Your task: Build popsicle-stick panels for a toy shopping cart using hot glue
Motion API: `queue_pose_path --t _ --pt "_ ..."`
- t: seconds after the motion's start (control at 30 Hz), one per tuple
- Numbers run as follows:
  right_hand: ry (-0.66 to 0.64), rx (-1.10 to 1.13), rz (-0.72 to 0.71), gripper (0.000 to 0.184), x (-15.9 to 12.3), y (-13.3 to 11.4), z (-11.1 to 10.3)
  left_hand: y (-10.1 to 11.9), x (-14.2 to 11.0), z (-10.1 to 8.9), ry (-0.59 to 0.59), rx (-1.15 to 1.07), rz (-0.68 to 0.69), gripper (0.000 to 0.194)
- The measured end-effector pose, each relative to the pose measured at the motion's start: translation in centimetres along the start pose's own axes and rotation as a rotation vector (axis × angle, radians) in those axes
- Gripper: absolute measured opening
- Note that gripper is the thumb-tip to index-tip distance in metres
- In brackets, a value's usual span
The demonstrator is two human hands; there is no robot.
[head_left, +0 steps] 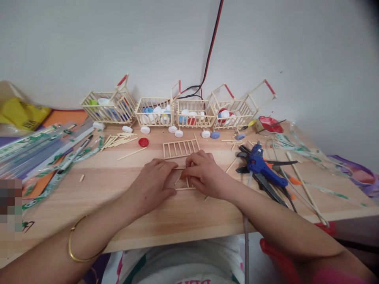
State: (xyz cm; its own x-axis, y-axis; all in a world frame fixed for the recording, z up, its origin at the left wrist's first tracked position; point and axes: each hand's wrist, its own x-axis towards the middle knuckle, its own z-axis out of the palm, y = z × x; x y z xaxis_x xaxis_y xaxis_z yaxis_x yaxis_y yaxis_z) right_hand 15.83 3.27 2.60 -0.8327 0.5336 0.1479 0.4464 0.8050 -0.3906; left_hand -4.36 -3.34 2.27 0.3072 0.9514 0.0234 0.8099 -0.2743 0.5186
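Observation:
My left hand and my right hand rest side by side on the wooden table, fingers curled around thin wooden sticks that lie flat as a partly built frame. Both hands pinch or press those sticks; the frame's middle is hidden under my fingers. Just beyond my fingertips lies a finished ladder-like stick panel.
Several stick-built carts filled with bottle caps line the wall. A blue glue gun and pliers lie to the right, loose sticks and a red cap at left. Plastic packets cover the left edge.

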Motion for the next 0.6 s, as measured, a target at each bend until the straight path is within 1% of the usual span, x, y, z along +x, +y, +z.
queue_pose_path --t 0.1,0.17,0.27,0.33,0.37,0.47,0.6 --pt "0.005 0.011 0.000 0.024 0.1 0.2 0.1 0.0 0.0 -0.1 -0.001 0.004 0.013 0.052" --pt "0.025 0.014 0.013 0.022 0.1 0.3 0.1 0.0 0.0 -0.1 0.003 0.008 0.046 0.047" --pt "0.050 0.001 0.015 0.017 0.4 0.2 0.2 0.0 0.0 -0.2 0.008 0.015 0.095 0.030" --pt "0.037 -0.018 -0.004 0.014 0.7 0.0 0.3 0.0 0.0 -0.3 0.006 0.018 0.109 0.020" --pt "0.028 -0.031 -0.014 0.012 0.8 -0.1 0.4 0.0 -0.1 -0.3 0.003 0.019 0.110 0.017" --pt "0.001 -0.082 -0.039 0.010 1.3 -0.5 0.6 0.2 0.0 -0.3 -0.004 0.022 0.088 0.022" --pt "-0.022 -0.100 -0.077 0.013 1.7 -0.9 0.8 0.3 0.0 -0.2 -0.013 0.013 0.058 0.028"
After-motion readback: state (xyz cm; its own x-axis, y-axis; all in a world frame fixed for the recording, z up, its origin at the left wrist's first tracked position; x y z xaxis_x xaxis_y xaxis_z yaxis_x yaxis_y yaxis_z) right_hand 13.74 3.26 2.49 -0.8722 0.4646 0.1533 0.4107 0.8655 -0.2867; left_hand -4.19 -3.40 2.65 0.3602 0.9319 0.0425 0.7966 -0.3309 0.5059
